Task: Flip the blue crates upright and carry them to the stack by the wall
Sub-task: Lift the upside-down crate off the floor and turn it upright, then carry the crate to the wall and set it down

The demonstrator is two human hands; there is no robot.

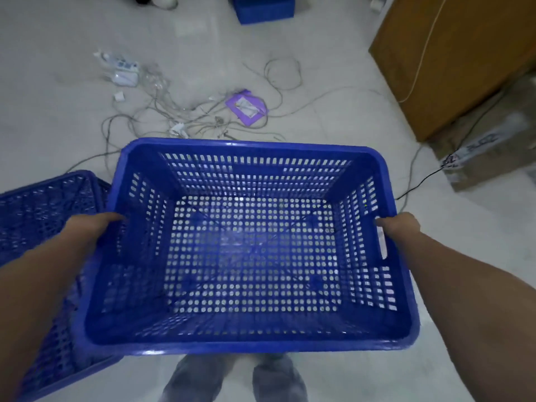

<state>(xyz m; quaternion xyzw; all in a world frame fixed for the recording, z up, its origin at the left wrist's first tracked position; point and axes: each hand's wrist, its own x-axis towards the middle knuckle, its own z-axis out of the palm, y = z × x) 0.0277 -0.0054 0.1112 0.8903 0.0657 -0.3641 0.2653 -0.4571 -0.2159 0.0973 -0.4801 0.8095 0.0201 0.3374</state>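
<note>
upright blue crate (249,250), left hand (95,227), right hand (398,227) gripping sides

Bare forearms, no sleeves; left hand (95,227) and right hand (401,227) ungloved; grey-blue trousers (232,378) near bottom.

**Plastic, tile and cardboard: surfaces in view**

The blue crate (249,248) is moulded plastic, perforated on walls and base, with a smooth, glossy rim that catches white highlights. The second crate (37,227) at the left is the same blue plastic, its lattice underside ribbed and duller. The floor (333,91) is pale tile, smooth with a soft sheen. The brown box (452,59) looks like matt cardboard; the box beside it (487,152) has a greyer, duller cardboard face. The cables (185,111) have thin, smooth sheaths. The trouser legs (235,378) are grey woven cloth, matt.
</note>
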